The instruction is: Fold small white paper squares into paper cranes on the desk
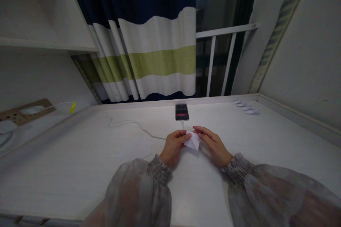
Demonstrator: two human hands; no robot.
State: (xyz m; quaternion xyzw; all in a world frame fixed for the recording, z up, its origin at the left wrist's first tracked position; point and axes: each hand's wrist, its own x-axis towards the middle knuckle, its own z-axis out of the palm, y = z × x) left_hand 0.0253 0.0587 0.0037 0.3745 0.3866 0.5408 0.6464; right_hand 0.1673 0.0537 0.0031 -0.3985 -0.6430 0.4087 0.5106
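Observation:
A small piece of white paper (193, 142), folded to pointed corners, is held just above the white desk. My left hand (173, 146) pinches its left side between thumb and fingers, and a ring shows on one finger. At the paper's upper right edge, my right hand (213, 146) reaches in with its fingers stretched out. Their tips touch or nearly touch the paper, and no grip shows. Part of the paper is hidden behind my left thumb and fingers.
A phone (182, 112) lies beyond my hands with a white cable (138, 124) trailing left. Several small folded white paper pieces (247, 108) stand in a row at the back right. A curtain (160, 35) and window railing (226, 32) border the desk's (80, 170) far side.

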